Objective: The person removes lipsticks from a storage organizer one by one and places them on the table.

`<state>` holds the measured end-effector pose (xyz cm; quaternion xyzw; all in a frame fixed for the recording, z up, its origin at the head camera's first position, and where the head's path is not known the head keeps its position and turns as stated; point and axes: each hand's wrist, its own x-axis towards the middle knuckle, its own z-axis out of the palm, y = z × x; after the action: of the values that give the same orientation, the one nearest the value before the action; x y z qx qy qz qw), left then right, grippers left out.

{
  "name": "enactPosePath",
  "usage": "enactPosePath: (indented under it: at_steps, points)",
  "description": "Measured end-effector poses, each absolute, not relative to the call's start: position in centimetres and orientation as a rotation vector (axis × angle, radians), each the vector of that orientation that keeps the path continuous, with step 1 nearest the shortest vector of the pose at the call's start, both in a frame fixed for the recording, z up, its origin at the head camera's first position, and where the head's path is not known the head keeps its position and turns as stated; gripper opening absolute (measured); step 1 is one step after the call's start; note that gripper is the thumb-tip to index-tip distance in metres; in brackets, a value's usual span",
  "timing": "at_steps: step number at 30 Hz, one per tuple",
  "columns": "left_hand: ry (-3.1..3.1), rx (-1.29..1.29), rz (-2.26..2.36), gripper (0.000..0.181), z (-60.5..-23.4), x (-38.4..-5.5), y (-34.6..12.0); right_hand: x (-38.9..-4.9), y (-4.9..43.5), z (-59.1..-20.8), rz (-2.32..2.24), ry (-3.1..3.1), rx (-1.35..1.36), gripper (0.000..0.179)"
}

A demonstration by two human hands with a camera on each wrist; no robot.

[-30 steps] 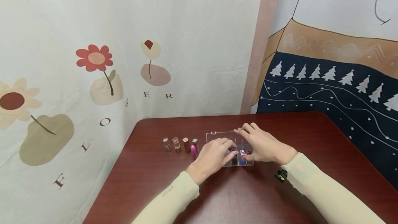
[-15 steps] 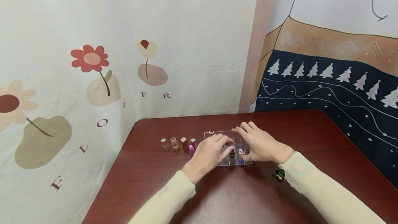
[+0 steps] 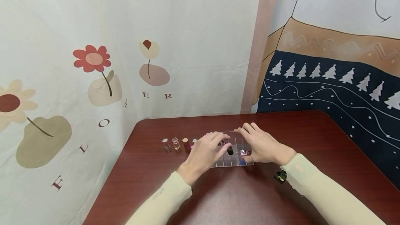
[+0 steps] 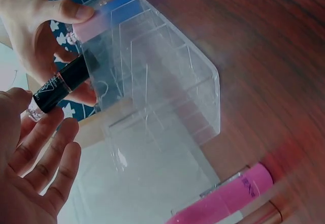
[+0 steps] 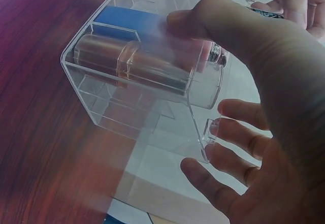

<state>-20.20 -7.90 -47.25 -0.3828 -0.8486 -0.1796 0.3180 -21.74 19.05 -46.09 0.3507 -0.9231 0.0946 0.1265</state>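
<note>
The left hand (image 3: 200, 153) is pinching a black tube (image 4: 57, 86) by its end (light, stiff, slick, I'd say; best held there), the right hand (image 3: 265, 145) gripping a clear box (image 4: 170, 74).

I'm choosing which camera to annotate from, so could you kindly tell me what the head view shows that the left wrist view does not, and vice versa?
Only the head view: the printed red flower and the dark device by the right sleeve.

Only the left wrist view: white lettering on the black tube and dark lettering on the pink tube.

Both: the clear organizer, the table, the left grip with the black tube, and the right grip at the organizer.
</note>
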Motion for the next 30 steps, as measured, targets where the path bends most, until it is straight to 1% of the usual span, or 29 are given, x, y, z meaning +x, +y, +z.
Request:
enactPosePath:
  at_steps: [4,9,19,30]
  points:
    - [-2.225,-0.988,-0.494,0.019,-46.9,-20.1,-8.4,-21.8,19.1,-46.2,0.271,-2.684,1.022,0.098]
    - [-2.195,-0.972,-0.504,0.021,-46.6,-19.8,-9.0,-21.7,19.0,-46.2,0.271,-2.691,1.015,0.097]
    - [-2.180,-0.953,-0.523,0.018,-46.1,-19.3,-10.3,-21.7,18.9,-46.3,0.265,-2.711,1.005,0.100]
    - [-2.135,-0.941,-0.501,0.023,-46.0,-18.7,-11.8,-21.8,18.9,-46.2,0.270,-2.709,1.002,0.101]
